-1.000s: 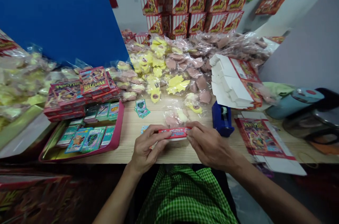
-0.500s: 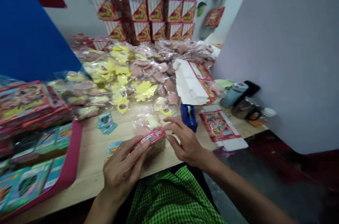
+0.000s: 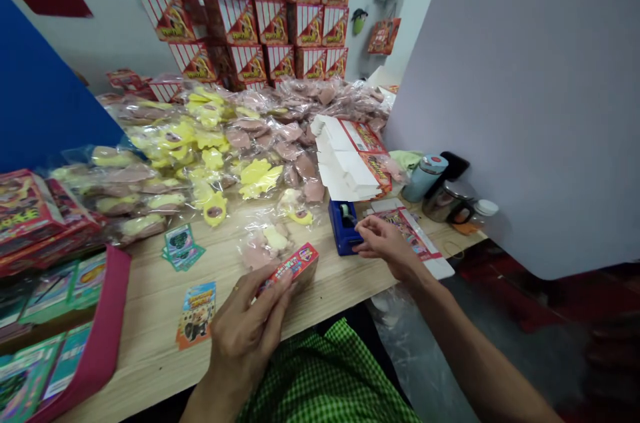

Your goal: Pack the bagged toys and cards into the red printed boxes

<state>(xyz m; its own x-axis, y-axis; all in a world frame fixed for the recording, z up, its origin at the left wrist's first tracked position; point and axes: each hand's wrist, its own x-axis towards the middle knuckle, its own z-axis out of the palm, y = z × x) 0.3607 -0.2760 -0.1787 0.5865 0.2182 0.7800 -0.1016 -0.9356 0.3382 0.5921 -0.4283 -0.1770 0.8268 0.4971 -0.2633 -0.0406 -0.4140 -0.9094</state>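
My left hand (image 3: 250, 323) is wrapped round a small red printed box (image 3: 303, 262) and holds it tilted just above the front of the table. My right hand (image 3: 385, 243) is at the blue tape dispenser (image 3: 343, 243), thumb and fingers pinched together at the end of the clear tape (image 3: 351, 218). The tape itself shows only faintly. Beyond the box lies a clear bag with pink and yellow pieces (image 3: 267, 243). To the left of my left hand are colourful cards (image 3: 199, 310) and a small fan of green cards (image 3: 183, 246).
A pink bin (image 3: 113, 316) of card packs stands at left, with red boxes (image 3: 30, 210) behind it. Bagged yellow and pink pieces (image 3: 260, 176) are heaped at the back. Flattened cartons (image 3: 345, 156), a blue bottle (image 3: 425, 178) and a glass mug (image 3: 450, 200) lie to the right.
My right hand has left the box's side and moved right to the tape dispenser, its fingers now pinched. My left hand still holds the box. The view has shifted, uncovering the colourful cards.
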